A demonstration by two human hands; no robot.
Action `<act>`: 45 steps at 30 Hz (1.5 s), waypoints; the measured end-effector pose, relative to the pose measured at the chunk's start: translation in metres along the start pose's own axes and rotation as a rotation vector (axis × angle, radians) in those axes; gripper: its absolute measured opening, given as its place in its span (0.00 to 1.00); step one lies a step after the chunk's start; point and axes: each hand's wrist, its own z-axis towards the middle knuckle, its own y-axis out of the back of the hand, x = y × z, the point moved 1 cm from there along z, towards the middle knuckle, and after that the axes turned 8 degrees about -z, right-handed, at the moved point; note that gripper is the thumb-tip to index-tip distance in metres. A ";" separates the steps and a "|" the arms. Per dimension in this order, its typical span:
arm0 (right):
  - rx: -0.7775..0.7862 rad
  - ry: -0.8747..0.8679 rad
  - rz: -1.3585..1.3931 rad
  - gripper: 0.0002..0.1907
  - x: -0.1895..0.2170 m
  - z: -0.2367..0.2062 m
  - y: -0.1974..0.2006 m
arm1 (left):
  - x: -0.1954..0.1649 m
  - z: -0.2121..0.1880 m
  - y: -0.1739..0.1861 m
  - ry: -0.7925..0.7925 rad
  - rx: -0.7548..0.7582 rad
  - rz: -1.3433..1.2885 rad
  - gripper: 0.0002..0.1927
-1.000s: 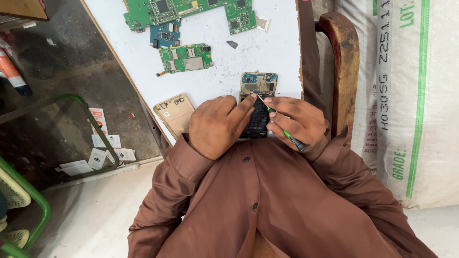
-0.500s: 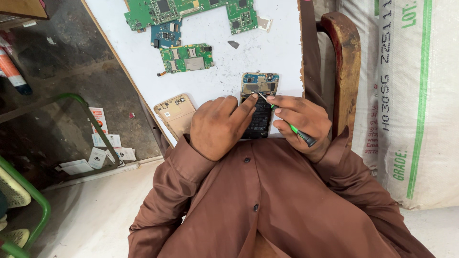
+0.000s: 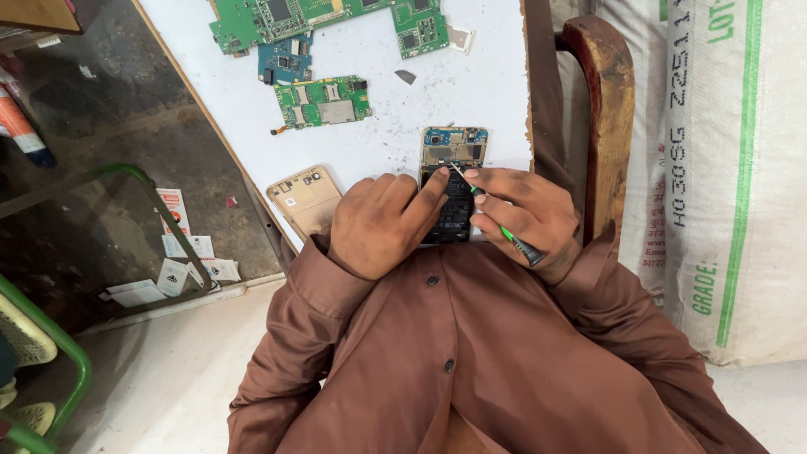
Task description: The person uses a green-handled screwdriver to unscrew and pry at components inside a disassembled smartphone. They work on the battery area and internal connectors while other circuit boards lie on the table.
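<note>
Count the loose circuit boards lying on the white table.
3, maybe more beyond the top edge. A large green board is cut off at the top, a small blue board lies just below it, and a green board lies below that.
</note>
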 end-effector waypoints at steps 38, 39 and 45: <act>-0.010 0.029 0.005 0.15 -0.006 -0.009 -0.002 | 0.001 0.000 -0.008 -0.013 0.018 0.042 0.21; -0.006 0.027 -0.002 0.15 -0.006 -0.009 -0.002 | 0.000 0.000 -0.008 -0.005 0.018 0.039 0.22; -0.014 0.015 -0.008 0.13 -0.005 -0.006 -0.003 | -0.002 0.002 -0.009 0.023 0.026 0.015 0.21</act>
